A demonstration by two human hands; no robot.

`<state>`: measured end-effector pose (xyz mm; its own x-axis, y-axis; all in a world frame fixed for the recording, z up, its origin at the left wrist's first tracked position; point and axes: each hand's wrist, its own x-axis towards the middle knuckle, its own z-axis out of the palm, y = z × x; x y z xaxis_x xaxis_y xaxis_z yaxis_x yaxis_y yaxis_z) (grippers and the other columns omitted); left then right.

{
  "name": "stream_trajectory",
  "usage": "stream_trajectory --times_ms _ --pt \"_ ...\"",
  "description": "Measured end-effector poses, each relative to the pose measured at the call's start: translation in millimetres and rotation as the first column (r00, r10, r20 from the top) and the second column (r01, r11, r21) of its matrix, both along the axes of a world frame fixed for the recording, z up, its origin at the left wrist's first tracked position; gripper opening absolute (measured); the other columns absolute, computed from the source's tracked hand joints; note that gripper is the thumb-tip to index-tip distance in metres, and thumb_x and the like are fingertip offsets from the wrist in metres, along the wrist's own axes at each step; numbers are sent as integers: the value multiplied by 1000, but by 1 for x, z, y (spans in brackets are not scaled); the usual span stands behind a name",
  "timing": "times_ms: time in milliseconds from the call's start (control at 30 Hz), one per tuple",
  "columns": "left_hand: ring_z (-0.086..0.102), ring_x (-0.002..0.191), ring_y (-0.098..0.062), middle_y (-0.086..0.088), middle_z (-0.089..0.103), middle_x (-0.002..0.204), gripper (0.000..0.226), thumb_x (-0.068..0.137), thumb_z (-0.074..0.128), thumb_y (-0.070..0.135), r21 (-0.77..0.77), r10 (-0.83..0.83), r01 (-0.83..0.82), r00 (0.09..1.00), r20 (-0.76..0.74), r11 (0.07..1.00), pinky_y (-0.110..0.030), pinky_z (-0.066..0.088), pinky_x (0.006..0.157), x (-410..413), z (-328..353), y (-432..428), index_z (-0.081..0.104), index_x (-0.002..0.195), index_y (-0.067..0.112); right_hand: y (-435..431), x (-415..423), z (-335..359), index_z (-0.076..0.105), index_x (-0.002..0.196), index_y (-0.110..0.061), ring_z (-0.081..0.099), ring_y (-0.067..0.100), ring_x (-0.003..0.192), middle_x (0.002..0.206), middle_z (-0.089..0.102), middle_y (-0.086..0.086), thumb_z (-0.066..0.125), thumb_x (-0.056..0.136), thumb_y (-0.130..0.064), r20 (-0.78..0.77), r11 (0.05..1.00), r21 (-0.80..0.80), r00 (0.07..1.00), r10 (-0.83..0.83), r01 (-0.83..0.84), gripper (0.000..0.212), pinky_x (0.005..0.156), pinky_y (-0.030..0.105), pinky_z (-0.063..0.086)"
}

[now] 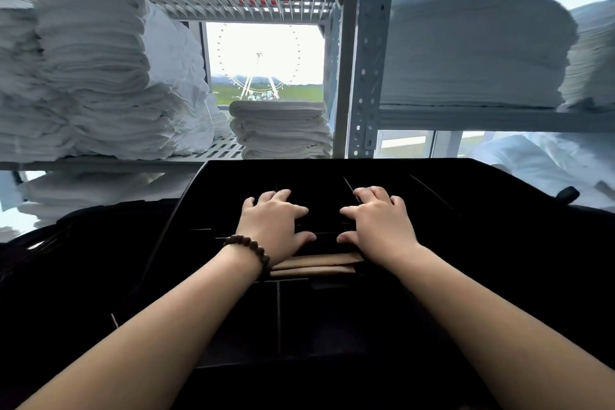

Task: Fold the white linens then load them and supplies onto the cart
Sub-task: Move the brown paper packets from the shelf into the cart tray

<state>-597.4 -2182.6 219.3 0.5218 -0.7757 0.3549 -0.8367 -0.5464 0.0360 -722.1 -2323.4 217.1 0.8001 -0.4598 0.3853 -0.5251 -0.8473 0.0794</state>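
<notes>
Forearms: both bare, reaching forward from the bottom edge; I saw a brown beaded bracelet (248,251) on the left wrist.
Left hand (273,220): palm down on a black divided plastic tray (432,210), fingers spread and gently bent, gripping nothing I could see.
Right hand (376,220): mirrored the other, fingers splayed over the dividers, likewise holding nothing.
Supplies: flat tan paper-wrapped strips (316,265) lay in a tray compartment on my side of both thumbs, between the wrists; I could not tell whether the thumbs touched them.
Long axis: the strips ran left to right across the tray, layered one on another.
Writing: the strips were too dim for me to read anything.
Linens: folded white linens sat on grey metal shelving (362,83) beyond the tray, a tall pile (90,76) left, a short pile (283,130) centre, a broad pile (472,50) right, all well apart from the hands.
Window: a white ferris wheel (258,60) showed between the shelves.
</notes>
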Motion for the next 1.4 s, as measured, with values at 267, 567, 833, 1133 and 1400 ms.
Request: stream_trajectory --times_ms 267,567,833,1133,1400 --pt "42 128 -20 2 46 142 51 86 54 60 -261 -106 127 990 96 957 -40 31 105 -76 32 -30 52 132 39 -4 -80 37 52 132 -34 20 19 140 149 34 -3 57 89 -51 229 991 -16 966 -122 129 47 112 46 22" --pt "43 127 -19 4 47 141 46 89 53 54 -389 -399 393 914 70 833 -39 30 104 -193 31 -97 52 131 35 -17 -213 42 52 132 -32 19 19 140 148 35 -2 56 91 -47 362 912 -24 854 -374 409 44 111 46 21" --pt "43 126 -20 4 50 138 45 89 49 54 -398 -673 630 739 40 667 -39 32 104 -305 3 -144 54 129 34 -7 -341 17 62 124 -25 31 25 137 142 46 5 59 90 -44 391 699 -4 645 -657 715 39 107 49 27" --pt "52 116 -18 4 59 126 41 91 49 50 -405 -883 801 468 -34 440 -37 39 97 -404 -52 -139 60 123 28 48 -439 -40 62 124 -22 35 22 134 139 49 2 49 96 -41 373 434 83 376 -848 897 36 107 45 28" --pt "51 120 -18 5 57 131 50 93 46 49 -351 -953 891 235 -192 290 -36 39 96 -453 -117 -91 49 137 26 124 -461 -109 61 124 -22 40 21 130 136 51 2 45 98 -38 316 215 199 145 -938 956 35 104 42 31"
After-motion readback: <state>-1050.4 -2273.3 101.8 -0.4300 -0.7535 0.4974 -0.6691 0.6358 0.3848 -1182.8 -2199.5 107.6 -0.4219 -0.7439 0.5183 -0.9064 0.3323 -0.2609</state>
